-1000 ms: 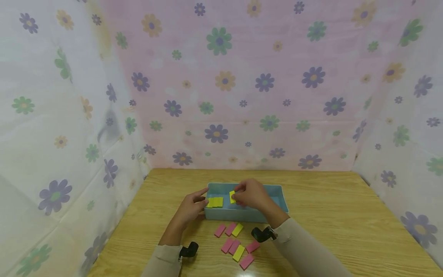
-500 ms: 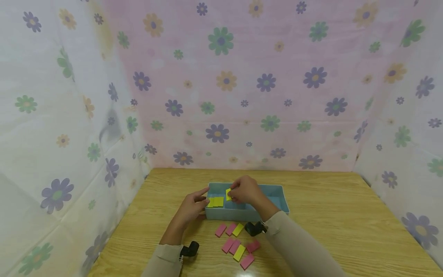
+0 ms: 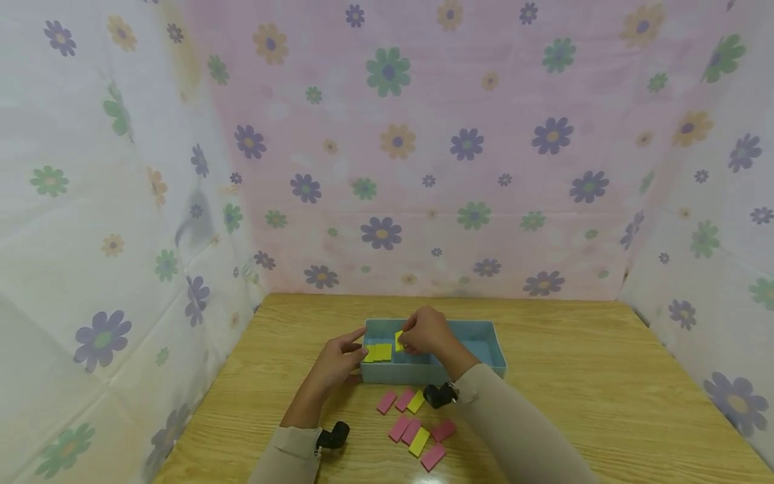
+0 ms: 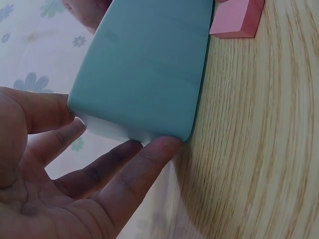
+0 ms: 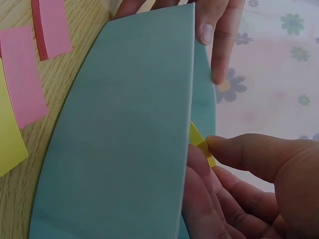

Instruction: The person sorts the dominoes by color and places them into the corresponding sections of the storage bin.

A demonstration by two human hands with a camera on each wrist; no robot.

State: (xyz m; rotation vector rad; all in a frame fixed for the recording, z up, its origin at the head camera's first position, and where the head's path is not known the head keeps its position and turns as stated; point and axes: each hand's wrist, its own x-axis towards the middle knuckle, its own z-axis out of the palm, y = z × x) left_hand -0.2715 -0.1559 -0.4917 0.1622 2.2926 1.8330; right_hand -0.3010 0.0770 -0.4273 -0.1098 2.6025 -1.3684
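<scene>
A long light-blue box (image 3: 393, 374) stands on the table. My left hand (image 3: 334, 359) holds its left end, thumb over the rim and fingers spread against the outer end wall (image 4: 114, 130). Inside the box at the left, several yellow domino blocks (image 3: 378, 352) form a row. My right hand (image 3: 428, 331) reaches in over the front wall and pinches another yellow domino block (image 5: 202, 144) between thumb and fingers, tilted, to the right of that row. The box's front wall hides part of these fingers in the right wrist view.
Before the box lie several pink domino blocks (image 3: 433, 457) and two yellow ones, one yellow block (image 3: 419, 442) nearer the front. A black wrist camera (image 3: 440, 395) hangs close over the back blocks. Flowered cloth (image 3: 423, 168) closes off the back and sides.
My right hand has moved left inside the box with the yellow domino block, nearer to the row. The left hand keeps its hold on the end of the box.
</scene>
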